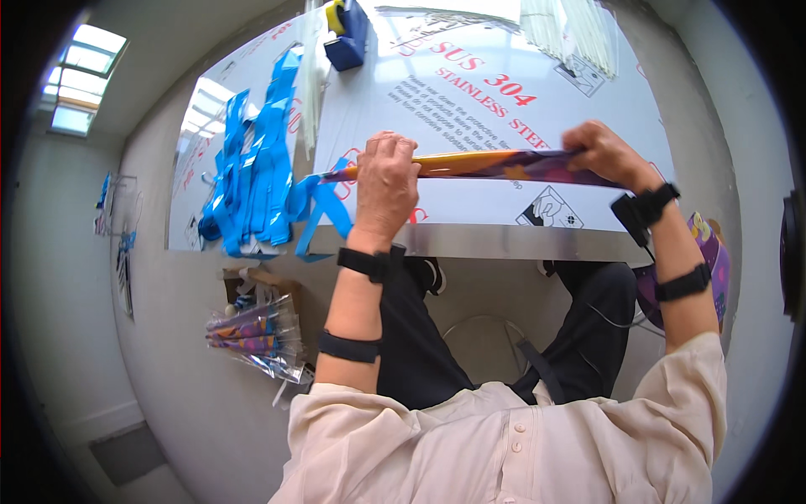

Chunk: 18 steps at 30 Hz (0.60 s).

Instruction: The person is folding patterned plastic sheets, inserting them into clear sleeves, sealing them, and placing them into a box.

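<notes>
Stretched between my two hands above the table is a long, narrow folded strip of shiny purple and orange printed sheet (pixel 483 165). My left hand (pixel 388 181) is closed round it near its left end. The fingers of my right hand (pixel 603 154) grip it towards the other end, slightly blurred. A pointed tip sticks out left of my left hand, beside loops of blue ribbon (pixel 326 210); whether they are joined to it I cannot tell. More flat blue ribbons (pixel 267 168) lie in a bunch on the table's left side.
The table (pixel 470 244) has a printed protective film. A blue tape dispenser (pixel 347 42) and bundles of thin pale rods (pixel 571 34) stand at its far side. Below left, clear-wrapped purple and orange bundles (pixel 256 336) lean by a cardboard box (pixel 285 290). Purple printed material (pixel 720 260) hangs beyond my right forearm.
</notes>
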Available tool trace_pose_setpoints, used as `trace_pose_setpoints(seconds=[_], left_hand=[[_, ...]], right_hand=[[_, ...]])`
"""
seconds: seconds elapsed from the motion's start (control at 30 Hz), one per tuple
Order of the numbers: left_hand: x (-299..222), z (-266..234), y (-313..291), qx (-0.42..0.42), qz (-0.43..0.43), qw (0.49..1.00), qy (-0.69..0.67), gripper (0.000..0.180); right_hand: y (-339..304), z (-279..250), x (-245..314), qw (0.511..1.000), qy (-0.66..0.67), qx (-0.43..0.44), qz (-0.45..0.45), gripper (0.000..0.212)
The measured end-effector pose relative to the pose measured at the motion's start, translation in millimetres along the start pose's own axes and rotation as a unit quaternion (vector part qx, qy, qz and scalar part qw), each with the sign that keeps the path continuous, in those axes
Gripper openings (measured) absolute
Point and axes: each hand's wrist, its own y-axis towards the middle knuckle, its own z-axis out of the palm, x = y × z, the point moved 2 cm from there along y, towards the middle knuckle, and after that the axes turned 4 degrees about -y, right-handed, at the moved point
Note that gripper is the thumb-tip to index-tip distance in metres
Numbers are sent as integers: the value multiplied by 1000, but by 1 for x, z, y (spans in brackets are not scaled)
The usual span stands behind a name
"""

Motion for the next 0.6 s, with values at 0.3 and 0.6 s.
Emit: trace_pose_setpoints(seconds=[0.3,0.6], left_hand=[[-40,-36,-87,80,-359,877,-308,23],[-77,22,-41,-200,-407,523,-721,7]], right_hand=[[-114,-34,39,925,345,-106,118,9],[-12,75,155,847,504,-132,103,11]])
